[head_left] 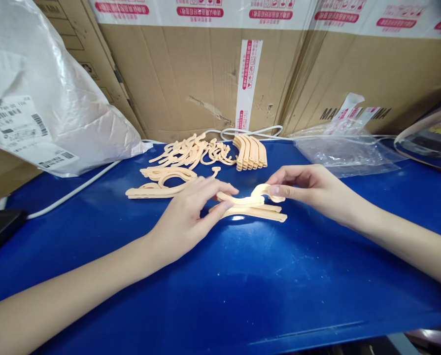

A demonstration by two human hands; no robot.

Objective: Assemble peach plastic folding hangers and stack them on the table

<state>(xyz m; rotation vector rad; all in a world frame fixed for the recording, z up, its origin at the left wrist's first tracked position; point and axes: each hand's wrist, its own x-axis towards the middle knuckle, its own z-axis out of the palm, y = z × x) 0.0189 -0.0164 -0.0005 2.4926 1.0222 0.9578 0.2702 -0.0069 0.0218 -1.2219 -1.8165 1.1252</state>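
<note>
Nearly closed, both hands [183, 214] [318, 190] pinch curved cream pieces [238, 200], forearms [98, 273] angled inward

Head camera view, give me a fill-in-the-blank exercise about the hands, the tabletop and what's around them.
A hook-shaped, cream-coloured plastic piece is pinched by the ____ hand. The glossy, smooth tabletop is coloured ____. A bulky, white plastic parcel sits on the picture's ____ side.

Missing words: right; blue; left.
</note>
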